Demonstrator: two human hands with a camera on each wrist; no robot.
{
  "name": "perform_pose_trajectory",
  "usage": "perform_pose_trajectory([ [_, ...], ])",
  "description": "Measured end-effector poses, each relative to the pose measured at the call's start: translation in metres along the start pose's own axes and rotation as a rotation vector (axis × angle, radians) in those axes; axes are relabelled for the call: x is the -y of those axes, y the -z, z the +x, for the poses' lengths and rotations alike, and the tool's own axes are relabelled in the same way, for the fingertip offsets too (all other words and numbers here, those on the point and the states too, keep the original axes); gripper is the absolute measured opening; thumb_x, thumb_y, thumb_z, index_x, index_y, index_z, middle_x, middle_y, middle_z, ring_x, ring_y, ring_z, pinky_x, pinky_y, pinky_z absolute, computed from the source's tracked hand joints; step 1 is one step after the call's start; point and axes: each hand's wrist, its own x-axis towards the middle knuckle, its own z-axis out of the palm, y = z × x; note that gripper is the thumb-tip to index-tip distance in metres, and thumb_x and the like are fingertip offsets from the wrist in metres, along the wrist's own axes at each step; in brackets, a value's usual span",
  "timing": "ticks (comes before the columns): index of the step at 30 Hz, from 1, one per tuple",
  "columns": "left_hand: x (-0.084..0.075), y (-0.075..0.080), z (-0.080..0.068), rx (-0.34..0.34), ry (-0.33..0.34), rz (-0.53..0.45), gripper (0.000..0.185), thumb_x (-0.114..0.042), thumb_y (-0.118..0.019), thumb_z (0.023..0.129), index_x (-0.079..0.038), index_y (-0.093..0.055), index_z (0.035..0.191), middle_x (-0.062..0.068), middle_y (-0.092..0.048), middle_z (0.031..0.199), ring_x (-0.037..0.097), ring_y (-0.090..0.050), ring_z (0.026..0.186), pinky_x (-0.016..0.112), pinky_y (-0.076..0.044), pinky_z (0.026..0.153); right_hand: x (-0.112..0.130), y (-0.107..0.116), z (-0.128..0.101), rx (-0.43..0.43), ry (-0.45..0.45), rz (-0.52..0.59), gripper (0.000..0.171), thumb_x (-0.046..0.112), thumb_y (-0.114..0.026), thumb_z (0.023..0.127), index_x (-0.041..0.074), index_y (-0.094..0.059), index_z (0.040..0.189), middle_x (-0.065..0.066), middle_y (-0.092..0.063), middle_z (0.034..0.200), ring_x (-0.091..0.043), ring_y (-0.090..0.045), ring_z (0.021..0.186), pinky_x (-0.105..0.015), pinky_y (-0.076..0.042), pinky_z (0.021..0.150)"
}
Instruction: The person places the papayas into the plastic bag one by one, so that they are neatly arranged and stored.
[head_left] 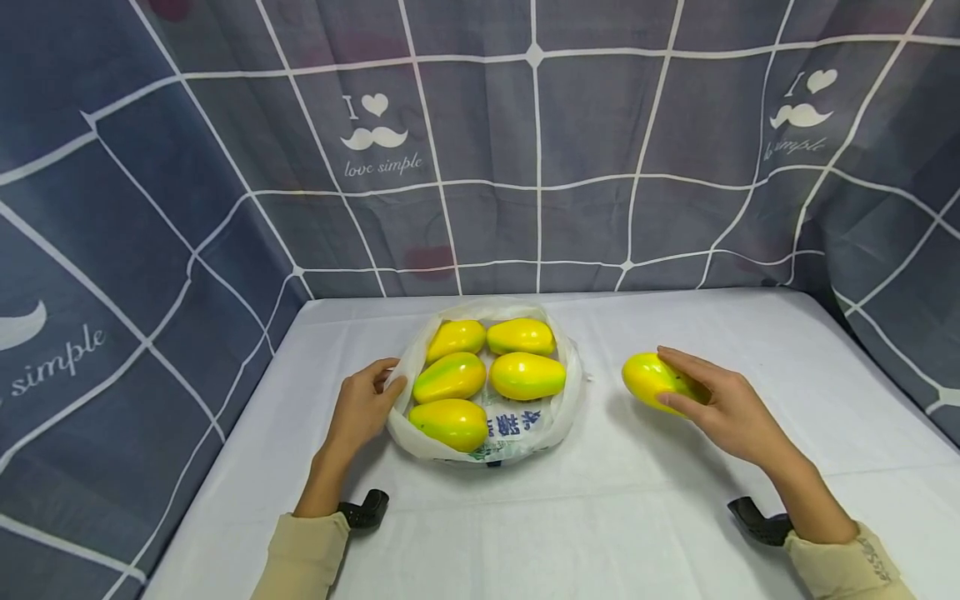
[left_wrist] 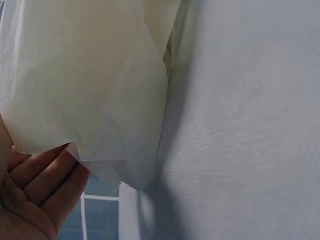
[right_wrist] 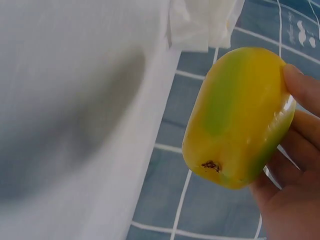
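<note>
A white plastic bag (head_left: 558, 400) lies open on the white table and holds several yellow-green papaya-like fruits (head_left: 525, 375). My left hand (head_left: 387, 377) is at the bag's left rim, thumb and fingers pinching the edge. In the left wrist view the bag (left_wrist: 90, 90) fills the upper left, with my fingers (left_wrist: 45, 185) under its lower edge. Right of the bag, my right hand (head_left: 675, 385) grips one more fruit (head_left: 647, 377) just above the table. The right wrist view shows this fruit (right_wrist: 235, 115) close up, yellow with a green stripe, with my fingers (right_wrist: 302, 85) curled round its right side.
The table (head_left: 675, 500) wears a white cloth and is walled on three sides by a grey-blue checked curtain (head_left: 540, 167). Black wrist mounts (head_left: 363, 508) sit at both cuffs. Bare cloth lies in front of and to the right of the bag.
</note>
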Motion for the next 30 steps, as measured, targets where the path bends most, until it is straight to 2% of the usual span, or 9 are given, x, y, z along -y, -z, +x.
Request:
perform_pose_trajectory([
  [9, 0.000, 0.000, 0.000, -0.004, 0.007, -0.002, 0.037, -0.020, -0.063, 0.098, -0.002, -0.063, 0.130, 0.020, -0.068, 0.112, 0.031, -0.066, 0.097, 0.047, -0.053, 0.086, 0.011, -0.014, 0.010, 0.017, 0.048, -0.018, 0.059, 0.007, -0.080, 0.082, 0.002, -0.058, 0.137, -0.011, -0.058, 0.137, -0.012, -0.050, 0.127, -0.007, -0.030, 0.100],
  [16, 0.000, -0.001, -0.001, -0.004, 0.017, 0.004, 0.037, -0.021, -0.062, 0.098, -0.002, -0.063, 0.130, 0.020, -0.067, 0.114, 0.031, -0.065, 0.100, 0.047, -0.052, 0.088, 0.025, -0.023, 0.018, 0.050, 0.078, 0.014, 0.057, 0.010, -0.079, 0.083, 0.003, -0.058, 0.136, -0.008, -0.058, 0.138, -0.030, -0.054, 0.125, -0.009, -0.031, 0.101],
  [22, 0.002, -0.002, -0.001, -0.004, 0.018, 0.000, 0.037, -0.021, -0.063, 0.098, -0.002, -0.063, 0.130, 0.020, -0.068, 0.114, 0.031, -0.065, 0.100, 0.047, -0.052, 0.088, 0.041, -0.038, 0.025, 0.069, 0.176, 0.001, 0.056, 0.009, -0.079, 0.083, 0.004, -0.059, 0.135, -0.008, -0.058, 0.137, -0.030, -0.055, 0.124, -0.013, -0.032, 0.104],
  [30, -0.001, -0.001, -0.001, -0.002, 0.012, 0.004, 0.037, -0.020, -0.062, 0.098, -0.001, -0.062, 0.130, 0.021, -0.067, 0.114, 0.032, -0.065, 0.099, 0.048, -0.052, 0.088, 0.060, -0.056, 0.037, 0.076, 0.249, 0.113, 0.056, 0.006, -0.078, 0.084, 0.004, -0.058, 0.136, -0.007, -0.058, 0.137, -0.028, -0.055, 0.124, -0.019, -0.037, 0.104],
])
